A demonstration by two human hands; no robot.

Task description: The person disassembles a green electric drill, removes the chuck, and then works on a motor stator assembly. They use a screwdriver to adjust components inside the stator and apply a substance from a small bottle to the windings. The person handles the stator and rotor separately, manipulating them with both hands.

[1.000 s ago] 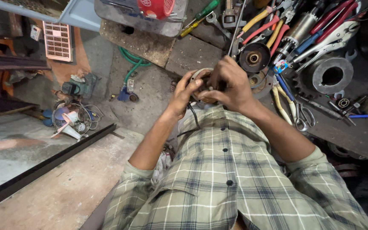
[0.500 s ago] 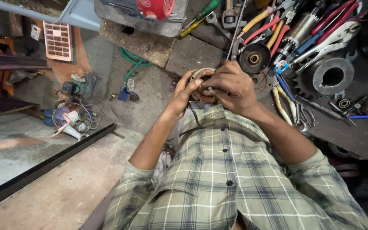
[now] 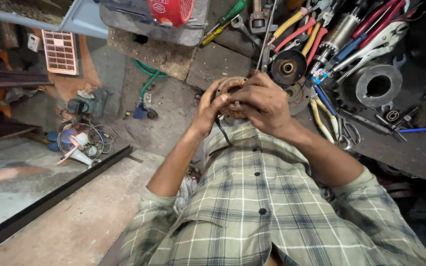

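Both my hands hold a round metal motor part with copper windings [image 3: 230, 88] in front of my chest. My left hand [image 3: 207, 111] grips its left rim with fingers curled over the edge. My right hand [image 3: 261, 102] covers the part from the right and top, hiding most of it. A black cable [image 3: 223, 132] hangs from the part down over my plaid shirt [image 3: 272, 207].
A dark workbench [image 3: 385, 143] on the right carries pliers, screwdrivers [image 3: 223, 22], a black round pulley [image 3: 288, 67], a large metal gear ring [image 3: 376, 84] and scissors [image 3: 343, 132]. A red fan cover [image 3: 171, 11] lies at the top. A green hose [image 3: 148, 79] and small fan [image 3: 77, 143] sit on the floor at left.
My hands have turned the motor part slightly, my left fingers shifting on its rim. The position in front of my chest stays much the same.
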